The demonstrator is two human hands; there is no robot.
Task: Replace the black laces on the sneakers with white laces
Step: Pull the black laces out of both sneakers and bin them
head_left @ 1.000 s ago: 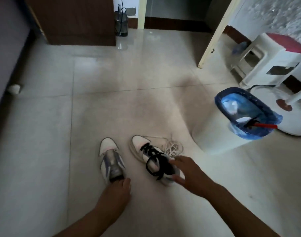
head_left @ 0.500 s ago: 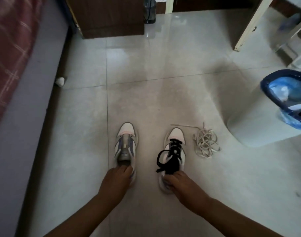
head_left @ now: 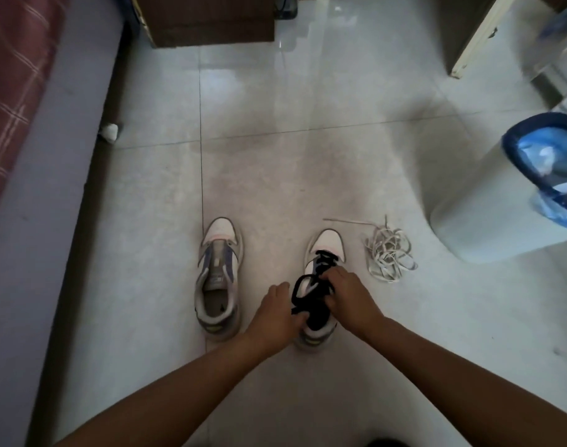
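Two white sneakers stand side by side on the tiled floor, toes pointing away from me. The left sneaker (head_left: 218,275) has no lace in it. The right sneaker (head_left: 324,243) carries a black lace (head_left: 303,285) with a loose loop. My left hand (head_left: 274,312) grips the right sneaker's near left side by the black lace. My right hand (head_left: 348,293) pinches the black lace over the shoe's tongue. A tangled bundle of white laces (head_left: 388,253) lies on the floor just right of that shoe.
A white bin (head_left: 475,201) with a blue liner stands at the right. A bed edge (head_left: 43,188) with red checked cover runs down the left. A brown cabinet (head_left: 211,21) is at the back, a small white object (head_left: 109,132) by the bed.
My left hand left the laceless sneaker and moved to the right sneaker. My right hand moved up from the heel onto the black lace. The camera tilted further down.
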